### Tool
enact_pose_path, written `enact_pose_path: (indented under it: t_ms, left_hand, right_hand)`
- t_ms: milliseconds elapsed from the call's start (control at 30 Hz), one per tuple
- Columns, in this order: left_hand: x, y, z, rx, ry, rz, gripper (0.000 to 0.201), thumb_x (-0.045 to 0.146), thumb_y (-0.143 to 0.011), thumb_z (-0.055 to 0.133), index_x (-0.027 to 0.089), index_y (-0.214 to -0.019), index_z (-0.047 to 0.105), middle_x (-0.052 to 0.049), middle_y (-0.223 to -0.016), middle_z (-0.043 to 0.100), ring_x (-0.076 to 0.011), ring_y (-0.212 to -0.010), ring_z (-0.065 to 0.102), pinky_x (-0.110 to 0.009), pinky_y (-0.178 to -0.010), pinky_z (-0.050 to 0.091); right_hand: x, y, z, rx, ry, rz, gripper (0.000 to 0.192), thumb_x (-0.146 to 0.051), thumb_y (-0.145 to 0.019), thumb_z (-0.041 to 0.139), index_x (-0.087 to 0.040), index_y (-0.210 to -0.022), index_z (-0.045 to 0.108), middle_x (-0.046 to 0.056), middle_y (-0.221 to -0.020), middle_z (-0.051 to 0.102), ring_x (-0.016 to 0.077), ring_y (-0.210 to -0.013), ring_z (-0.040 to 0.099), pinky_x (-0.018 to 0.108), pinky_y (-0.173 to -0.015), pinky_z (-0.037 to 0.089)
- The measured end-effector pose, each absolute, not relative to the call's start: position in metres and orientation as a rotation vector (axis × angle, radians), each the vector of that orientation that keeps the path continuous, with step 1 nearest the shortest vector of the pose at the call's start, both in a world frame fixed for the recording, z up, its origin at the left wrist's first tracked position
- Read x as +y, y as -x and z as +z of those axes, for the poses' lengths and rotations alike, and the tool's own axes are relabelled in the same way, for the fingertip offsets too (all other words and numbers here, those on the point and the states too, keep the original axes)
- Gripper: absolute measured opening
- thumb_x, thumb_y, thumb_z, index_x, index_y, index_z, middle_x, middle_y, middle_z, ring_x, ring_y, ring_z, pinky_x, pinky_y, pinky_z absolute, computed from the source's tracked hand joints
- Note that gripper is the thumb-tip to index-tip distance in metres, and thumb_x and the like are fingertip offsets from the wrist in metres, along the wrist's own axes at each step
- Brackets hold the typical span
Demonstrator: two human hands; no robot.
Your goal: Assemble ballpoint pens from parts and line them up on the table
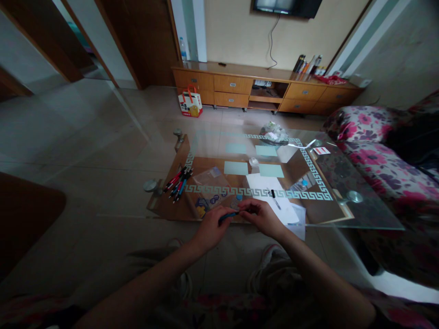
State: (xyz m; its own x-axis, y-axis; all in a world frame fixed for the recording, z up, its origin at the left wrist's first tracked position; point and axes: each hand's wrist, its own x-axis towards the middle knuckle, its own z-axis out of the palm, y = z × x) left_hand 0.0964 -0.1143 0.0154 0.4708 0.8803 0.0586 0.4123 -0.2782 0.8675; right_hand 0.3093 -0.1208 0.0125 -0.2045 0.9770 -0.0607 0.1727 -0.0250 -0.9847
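Just before the glass worktop [343,214], the left hand [209,228] and right hand [262,217] meet, fingers of both grasping one blue pen [229,214]. Beyond the pen lies white paper [270,194]; farther left, a bundle of pens [178,183].

Glass table [343,201] with a pale key-pattern border, centre of the frame. On it: bundle of pens [178,183] at left, clear plastic bag [211,185] beside, white paper sheets [270,194] near the front edge bearing a black marker [273,193], pale green cards [254,160] mid-table, crumpled wrapper pile [273,133] at the far edge.
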Motion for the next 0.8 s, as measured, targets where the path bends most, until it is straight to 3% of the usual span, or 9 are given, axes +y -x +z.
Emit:
enact_pose_path:
  t_ms: [333, 700, 800]
  left_hand:
    - [-0.1144, -0.094, 0.014, 1.089, -1.922, 0.694, 0.032, 0.016, -0.09, 0.057, 0.026, -0.116, 0.073, -0.005, -0.097, 0.07, -0.0173, -0.088, 0.063, -0.029, -0.083, 0.048]
    - [-0.1153, -0.094, 0.019, 1.052, -1.933, 0.677, 0.031, 0.02, -0.091, 0.059, 0.027, -0.118, 0.073, -0.004, -0.091, 0.066, -0.0153, -0.08, 0.06, -0.027, -0.078, 0.047]
    - [-0.1156, -0.0942, 0.0197, 1.052, -1.944, 0.675, 0.031, 0.018, -0.091, 0.059, 0.028, -0.116, 0.073, -0.003, -0.09, 0.066, -0.0149, -0.079, 0.06, -0.027, -0.077, 0.046]
  right_hand:
    - [-0.1227, -0.3098, 0.0123, -1.531, 1.286, 1.271, 0.024, -0.038, -0.085, 0.07, -0.019, -0.099, 0.069, 0.004, -0.088, 0.072, 0.0172, -0.08, 0.066, 0.03, -0.072, 0.052]
    - [-0.126, -0.3048, 0.017, -1.549, 1.353, 1.346, 0.027, -0.047, -0.093, 0.057, -0.022, -0.096, 0.067, -0.001, -0.062, 0.062, 0.0143, -0.053, 0.056, 0.025, -0.049, 0.042]
    - [-0.1258, -0.3047, 0.0203, -1.558, 1.39, 1.347, 0.03, -0.048, -0.096, 0.051, -0.022, -0.099, 0.066, -0.001, -0.061, 0.061, 0.0146, -0.052, 0.056, 0.025, -0.049, 0.042]
